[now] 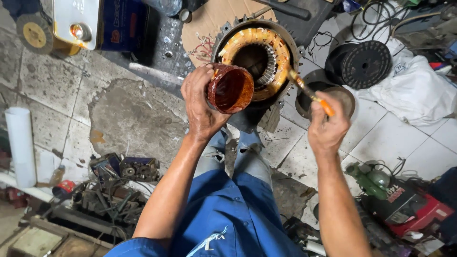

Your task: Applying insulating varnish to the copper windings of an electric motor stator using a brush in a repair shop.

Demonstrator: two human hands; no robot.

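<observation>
Cup (231, 88) in left hand (202, 104) just before the motor stator (257, 57), brush (309, 93) in right hand (327, 131) at the stator's right rim, wire spool (366, 64) farther right on the floor (395, 138)

The floor (409, 143) is made of pale tiles with a rough grey patch. On it stand a round motor stator (257, 52), a black wire spool (366, 64), a white cloth (419, 90), a white roll (21, 145) and a red machine (409, 209).
</observation>
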